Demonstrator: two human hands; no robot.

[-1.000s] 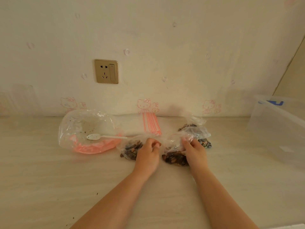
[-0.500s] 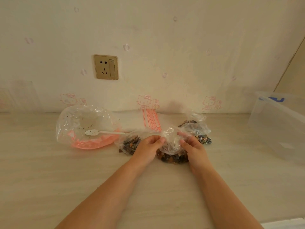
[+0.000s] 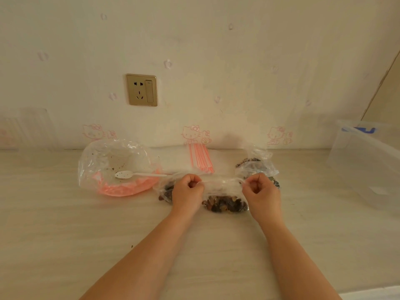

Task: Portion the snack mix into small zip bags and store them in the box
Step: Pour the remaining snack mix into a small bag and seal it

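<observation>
A small clear zip bag (image 3: 225,202) filled with dark snack mix lies on the table in front of me. My left hand (image 3: 187,192) pinches the left end of its top edge, and my right hand (image 3: 260,192) pinches the right end, so the top is stretched flat between them. A second filled bag (image 3: 164,191) lies just left, partly hidden behind my left hand. A third filled bag (image 3: 256,166) sits behind my right hand. The clear plastic box (image 3: 368,165) stands at the right edge.
A large, nearly empty clear bag with a pink zip strip (image 3: 116,167) lies at the left, a white perforated spoon (image 3: 134,174) resting on it. A stack of unused zip bags with red strips (image 3: 200,158) lies against the wall. A wall socket (image 3: 141,90) is above.
My hands moved apart along the top of the middle bag, from close together at its centre to its two ends, pulling the top edge flat.
</observation>
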